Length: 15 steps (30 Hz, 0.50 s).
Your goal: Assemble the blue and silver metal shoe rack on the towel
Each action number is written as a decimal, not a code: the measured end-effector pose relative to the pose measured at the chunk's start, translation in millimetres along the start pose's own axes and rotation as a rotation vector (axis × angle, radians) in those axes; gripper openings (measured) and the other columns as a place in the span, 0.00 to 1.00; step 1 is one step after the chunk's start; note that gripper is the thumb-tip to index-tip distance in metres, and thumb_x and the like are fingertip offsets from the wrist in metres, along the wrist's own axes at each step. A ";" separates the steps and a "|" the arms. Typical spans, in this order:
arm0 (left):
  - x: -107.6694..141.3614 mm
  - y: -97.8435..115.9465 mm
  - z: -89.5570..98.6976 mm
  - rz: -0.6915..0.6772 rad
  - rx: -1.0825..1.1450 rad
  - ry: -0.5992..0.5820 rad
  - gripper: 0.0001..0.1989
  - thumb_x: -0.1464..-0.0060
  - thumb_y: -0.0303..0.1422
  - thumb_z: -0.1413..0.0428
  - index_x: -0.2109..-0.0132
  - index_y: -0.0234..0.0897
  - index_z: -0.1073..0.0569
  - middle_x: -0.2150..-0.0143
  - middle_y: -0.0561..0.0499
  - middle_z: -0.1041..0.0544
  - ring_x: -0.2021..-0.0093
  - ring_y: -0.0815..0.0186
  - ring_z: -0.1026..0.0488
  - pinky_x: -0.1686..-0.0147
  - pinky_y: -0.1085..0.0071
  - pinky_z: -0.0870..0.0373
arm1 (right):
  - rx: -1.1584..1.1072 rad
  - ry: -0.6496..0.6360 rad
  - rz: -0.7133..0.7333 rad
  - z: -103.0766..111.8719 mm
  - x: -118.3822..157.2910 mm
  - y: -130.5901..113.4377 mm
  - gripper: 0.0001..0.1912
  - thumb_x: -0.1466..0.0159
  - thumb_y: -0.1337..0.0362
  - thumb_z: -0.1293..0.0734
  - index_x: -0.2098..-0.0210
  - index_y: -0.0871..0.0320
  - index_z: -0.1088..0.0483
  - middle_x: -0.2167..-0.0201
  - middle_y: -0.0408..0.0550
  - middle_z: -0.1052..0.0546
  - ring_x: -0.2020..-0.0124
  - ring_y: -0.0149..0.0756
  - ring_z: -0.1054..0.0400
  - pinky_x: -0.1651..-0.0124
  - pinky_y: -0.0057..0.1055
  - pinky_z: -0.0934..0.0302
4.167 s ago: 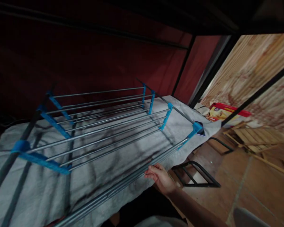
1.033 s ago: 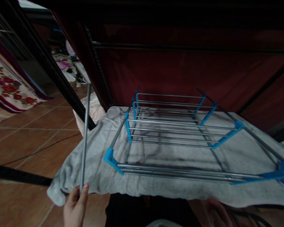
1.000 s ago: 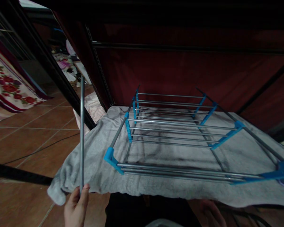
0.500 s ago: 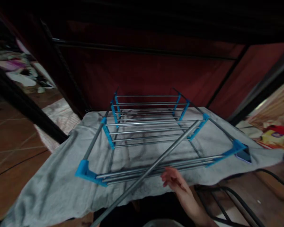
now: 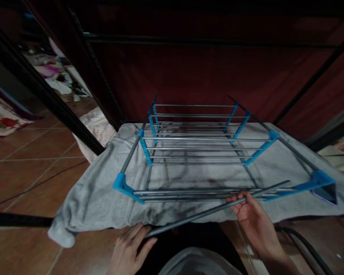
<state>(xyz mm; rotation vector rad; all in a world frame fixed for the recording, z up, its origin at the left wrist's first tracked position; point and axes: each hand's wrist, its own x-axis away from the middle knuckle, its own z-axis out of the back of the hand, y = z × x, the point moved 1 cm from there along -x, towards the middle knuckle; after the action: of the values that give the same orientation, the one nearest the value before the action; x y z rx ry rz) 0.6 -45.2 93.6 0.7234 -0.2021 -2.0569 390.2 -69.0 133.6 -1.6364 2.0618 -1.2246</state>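
No readable text.
No label, brand, number or sign can be read anywhere in the head view.

Black legwear [image 5: 200, 236], plain grey garment [image 5: 199, 263] at waist; right forearm [image 5: 281, 261] sleeveless.
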 end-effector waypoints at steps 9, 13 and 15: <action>-42.6 -24.2 32.4 0.576 0.622 0.595 0.24 0.36 0.51 0.56 0.48 0.40 0.27 0.46 0.45 0.24 0.46 0.56 0.27 0.43 0.58 0.33 | -0.122 0.181 0.035 5.8 -6.4 -22.0 0.10 0.41 0.56 0.27 0.66 0.53 0.29 0.69 0.39 0.29 0.68 0.30 0.31 0.58 0.34 0.27; -76.9 -40.0 28.7 0.510 0.822 0.487 0.33 0.41 0.59 0.54 0.46 0.35 0.27 0.47 0.40 0.23 0.43 0.51 0.29 0.38 0.54 0.37 | -0.125 0.156 0.077 -3.4 1.4 -46.3 0.09 0.40 0.59 0.28 0.68 0.55 0.32 0.74 0.39 0.38 0.74 0.27 0.39 0.72 0.26 0.32; -90.1 -37.4 24.8 0.470 0.887 0.463 0.35 0.42 0.61 0.54 0.49 0.33 0.26 0.51 0.39 0.22 0.45 0.51 0.27 0.41 0.54 0.35 | -0.135 0.145 0.127 -5.2 8.2 -63.4 0.08 0.40 0.63 0.29 0.69 0.56 0.34 0.75 0.37 0.46 0.78 0.24 0.46 0.78 0.22 0.40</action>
<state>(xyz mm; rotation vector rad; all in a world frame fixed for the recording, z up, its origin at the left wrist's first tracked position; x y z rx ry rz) -3.4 46.0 136.0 1.4896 -0.9467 -1.2475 427.7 -75.4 185.2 -1.4834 2.3445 -1.2184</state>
